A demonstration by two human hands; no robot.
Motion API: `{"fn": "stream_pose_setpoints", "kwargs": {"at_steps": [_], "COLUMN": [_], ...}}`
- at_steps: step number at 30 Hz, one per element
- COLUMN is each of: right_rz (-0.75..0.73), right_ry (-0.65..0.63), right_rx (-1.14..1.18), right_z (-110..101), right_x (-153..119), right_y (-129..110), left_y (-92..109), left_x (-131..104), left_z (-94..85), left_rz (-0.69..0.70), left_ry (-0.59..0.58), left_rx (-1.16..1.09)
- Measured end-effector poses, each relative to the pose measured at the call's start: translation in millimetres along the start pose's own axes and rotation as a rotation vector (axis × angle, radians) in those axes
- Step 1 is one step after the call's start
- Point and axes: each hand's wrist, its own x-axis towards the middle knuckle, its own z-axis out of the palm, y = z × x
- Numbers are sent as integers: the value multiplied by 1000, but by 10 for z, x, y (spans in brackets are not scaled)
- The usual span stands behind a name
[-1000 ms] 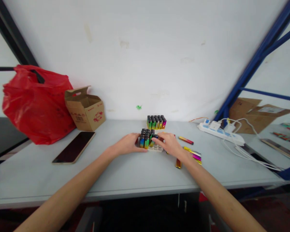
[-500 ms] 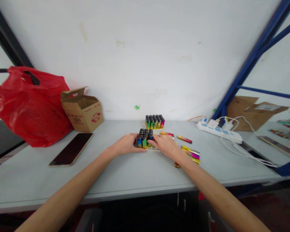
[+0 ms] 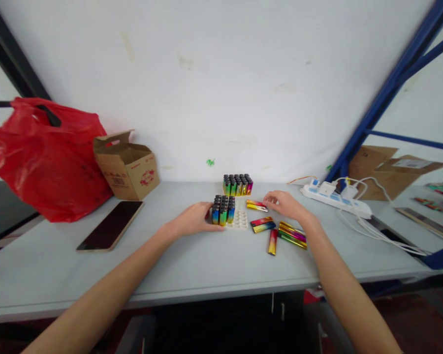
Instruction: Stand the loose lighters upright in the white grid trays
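Note:
My left hand [image 3: 194, 218] curls round the left side of a block of upright lighters [image 3: 223, 210] with black tops, thumb along the front. They stand in the left part of a white holed tray [image 3: 240, 220], whose right-hand holes show bare. My right hand [image 3: 283, 203] is over the table right of the tray, fingers bent and close together; anything in them is hidden. By its fingertips lies a red and gold lighter [image 3: 254, 204]. Nearer me lie more shiny lighters [image 3: 263, 225], a red and gold one [image 3: 272, 242] and a coloured group [image 3: 293, 235].
Behind the tray stands another block of upright lighters [image 3: 237, 185]. A phone [image 3: 110, 226], an opened carton [image 3: 142, 172] and a red plastic bag [image 3: 51, 162] are at left. At right lie a white power strip [image 3: 335, 200] and cables beside a blue frame [image 3: 376, 108].
My right hand has left the block of lighters and moved right, over where a red-orange lighter lay. The tray's bare holes now show. My left hand stays at the block.

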Motion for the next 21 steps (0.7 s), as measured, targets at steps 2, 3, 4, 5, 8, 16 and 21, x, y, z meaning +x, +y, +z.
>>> {"fn": "stream_pose_setpoints", "kwargs": {"at_steps": [2,3,4,5,8,16,21], "right_rz": [-4,2,12,21,23,60,196], "right_ry": [-82,-99,-104,-104,-90,183,380], "right_rx": [24,27,23,14,3,440,862], "right_z": [20,36,52,68,96,27,15], "right_x": [-14,-20,-25,-30,-37,36,66], "right_y": [51,49,35,14,-39,-39,-225], "left_y": [9,15,21,26,34,22,3], "left_x": [-2,-3,-4,-5,-4,0,0], "left_z": [-3,-6,-8,-9,-15,-15,-7], "left_rz": [-3,-6,-10,-11,-10,3,7], "left_ry": [6,12,15,15,3,-9,1], "left_rx": [1,4,9,13,20,10,26]}}
